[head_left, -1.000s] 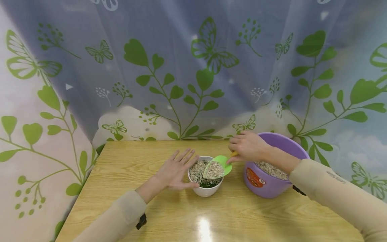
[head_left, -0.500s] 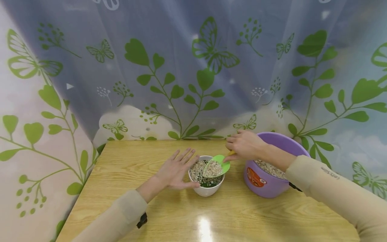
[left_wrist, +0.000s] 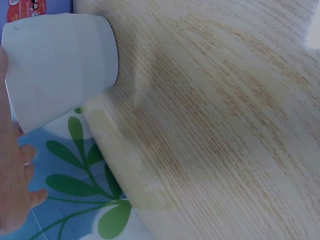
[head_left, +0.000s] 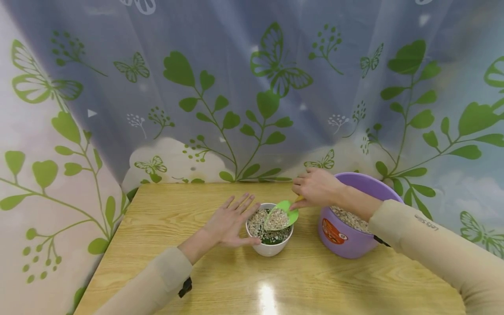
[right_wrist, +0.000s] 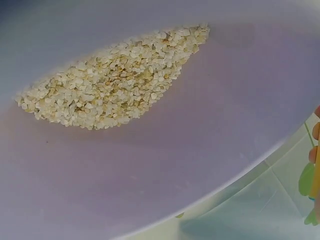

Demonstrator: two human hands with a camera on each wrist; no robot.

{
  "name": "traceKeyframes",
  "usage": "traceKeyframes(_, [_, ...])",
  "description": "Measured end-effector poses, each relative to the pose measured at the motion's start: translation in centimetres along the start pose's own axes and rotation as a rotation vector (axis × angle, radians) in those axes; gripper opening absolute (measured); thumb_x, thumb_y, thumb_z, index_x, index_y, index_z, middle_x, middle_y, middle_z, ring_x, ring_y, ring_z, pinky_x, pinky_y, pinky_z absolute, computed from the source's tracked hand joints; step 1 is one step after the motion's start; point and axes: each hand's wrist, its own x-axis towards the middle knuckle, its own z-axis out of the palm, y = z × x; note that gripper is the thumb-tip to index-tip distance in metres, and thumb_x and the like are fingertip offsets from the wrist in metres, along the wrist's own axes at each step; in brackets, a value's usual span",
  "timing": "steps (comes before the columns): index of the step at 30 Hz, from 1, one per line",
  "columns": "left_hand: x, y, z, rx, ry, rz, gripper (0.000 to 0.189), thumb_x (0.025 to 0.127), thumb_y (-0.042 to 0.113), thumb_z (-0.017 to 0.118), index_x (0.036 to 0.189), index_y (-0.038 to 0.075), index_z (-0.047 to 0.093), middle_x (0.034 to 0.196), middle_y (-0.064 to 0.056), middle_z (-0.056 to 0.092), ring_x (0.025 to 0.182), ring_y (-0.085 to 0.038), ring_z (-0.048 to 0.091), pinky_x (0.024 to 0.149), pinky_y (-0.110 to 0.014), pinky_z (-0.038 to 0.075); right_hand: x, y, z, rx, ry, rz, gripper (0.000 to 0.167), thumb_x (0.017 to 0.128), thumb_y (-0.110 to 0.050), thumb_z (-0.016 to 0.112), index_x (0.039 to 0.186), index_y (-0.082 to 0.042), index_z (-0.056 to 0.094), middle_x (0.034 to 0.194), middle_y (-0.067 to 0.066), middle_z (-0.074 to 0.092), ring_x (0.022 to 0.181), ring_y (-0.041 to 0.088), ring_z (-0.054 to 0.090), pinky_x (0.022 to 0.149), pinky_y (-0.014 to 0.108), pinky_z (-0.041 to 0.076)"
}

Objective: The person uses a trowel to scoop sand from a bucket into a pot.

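Note:
A small white pot (head_left: pixel 269 250) holds pale gravel with dark green showing near its front. My left hand (head_left: pixel 227 224) lies against the pot's left side, fingers spread and straight, thumb along the rim. In the left wrist view the pot (left_wrist: pixel 60 70) stands beside that hand's fingers. With my right hand (head_left: pixel 318 188) I grip the yellow handle of a green toy shovel (head_left: pixel 293 215). Its blade, loaded with pale gravel (head_left: pixel 278 219), is over the right part of the pot. In the right wrist view only the handle (right_wrist: pixel 315 180) and some fingertips show.
To the right stands a purple bucket (head_left: pixel 346 247) with an orange label, under my right forearm. Loose gravel (right_wrist: pixel 115 82) lies inside it. The wooden table (head_left: pixel 189 280) ends at a patterned curtain (head_left: pixel 220 131) behind.
My right hand has shifted slightly left, bringing the loaded shovel a little further over the pot. My left hand has stayed in place against the pot.

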Motion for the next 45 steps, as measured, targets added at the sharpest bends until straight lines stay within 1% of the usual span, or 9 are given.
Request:
traceKeyframes(4, [0.0, 0.0, 0.0, -0.007, -0.002, 0.000, 0.108, 0.093, 0.087, 0.038, 0.171, 0.017, 0.014, 0.178, -0.012, 0.009, 0.167, -0.030, 0.014, 0.136, -0.055, 0.020, 0.0, 0.0, 0.0, -0.015, -0.018, -0.004, 0.058, 0.091, -0.076, 0.060, 0.074, -0.020, 0.061, 0.074, -0.009, 0.062, 0.066, 0.012, 0.055, 0.062, 0.028, 0.041])
traceKeyframes(11, [-0.2, 0.1, -0.1, -0.009, 0.007, 0.000, 0.107, 0.093, 0.086, 0.039, 0.171, 0.016, 0.015, 0.178, -0.013, 0.011, 0.167, -0.032, 0.016, 0.136, -0.056, 0.021, 0.0, 0.0, -0.3, -0.016, -0.044, 0.008, 0.059, 0.091, -0.076, 0.060, 0.076, -0.019, 0.063, 0.079, -0.007, 0.068, 0.069, 0.012, 0.059, 0.064, 0.029, 0.047])
traceKeyframes(15, [-0.1, 0.1, -0.1, -0.010, 0.016, 0.001, 0.107, 0.094, 0.086, 0.040, 0.171, 0.016, 0.015, 0.178, -0.013, 0.012, 0.167, -0.031, 0.016, 0.136, -0.055, 0.021, 0.1, 0.0, -0.6, -0.019, -0.053, 0.022, 0.059, 0.090, -0.076, 0.061, 0.076, -0.019, 0.064, 0.079, -0.008, 0.068, 0.069, 0.012, 0.060, 0.063, 0.029, 0.047])
traceKeyframes(21, [-0.1, 0.1, -0.1, -0.006, 0.016, 0.003, 0.107, 0.093, 0.087, 0.039, 0.171, 0.017, 0.015, 0.178, -0.013, 0.012, 0.167, -0.031, 0.016, 0.136, -0.055, 0.021, 0.2, -0.1, -0.6, -0.034, -0.034, 0.014, 0.059, 0.090, -0.077, 0.061, 0.074, -0.020, 0.063, 0.077, -0.009, 0.069, 0.066, 0.011, 0.058, 0.061, 0.027, 0.041])
traceKeyframes(25, [-0.1, 0.2, -0.1, -0.004, 0.014, 0.002, 0.107, 0.093, 0.087, 0.039, 0.171, 0.017, 0.016, 0.178, -0.013, 0.012, 0.167, -0.031, 0.017, 0.136, -0.055, 0.021, 0.4, -0.2, -0.6, -0.041, -0.025, 0.012, 0.060, 0.090, -0.078, 0.060, 0.075, -0.020, 0.064, 0.078, -0.009, 0.071, 0.066, 0.010, 0.058, 0.061, 0.026, 0.039])
traceKeyframes(32, [0.0, 0.2, -0.1, 0.001, 0.011, 0.001, 0.107, 0.093, 0.087, 0.039, 0.171, 0.017, 0.015, 0.177, -0.013, 0.012, 0.166, -0.032, 0.018, 0.135, -0.055, 0.021, 0.3, -0.2, -0.7, -0.045, -0.031, 0.012, 0.060, 0.090, -0.078, 0.060, 0.075, -0.020, 0.064, 0.076, -0.009, 0.068, 0.065, 0.010, 0.055, 0.062, 0.027, 0.043])
traceKeyframes(37, [-0.1, 0.2, -0.2, -0.013, 0.003, -0.001, 0.107, 0.093, 0.087, 0.038, 0.171, 0.017, 0.015, 0.178, -0.013, 0.011, 0.167, -0.031, 0.016, 0.136, -0.055, 0.020, 0.2, -0.5, -1.0, -0.052, -0.010, -0.008, 0.060, 0.089, -0.079, 0.060, 0.076, -0.020, 0.065, 0.078, -0.008, 0.067, 0.067, 0.012, 0.059, 0.065, 0.030, 0.050])
traceKeyframes(45, [-0.1, 0.2, -0.2, -0.010, 0.012, -0.006, 0.107, 0.093, 0.087, 0.038, 0.171, 0.017, 0.016, 0.177, -0.013, 0.013, 0.166, -0.031, 0.018, 0.136, -0.055, 0.022, 0.4, -0.7, -1.3, -0.051, 0.028, -0.021, 0.059, 0.088, -0.078, 0.062, 0.076, -0.020, 0.065, 0.077, -0.008, 0.067, 0.067, 0.012, 0.059, 0.065, 0.030, 0.050])
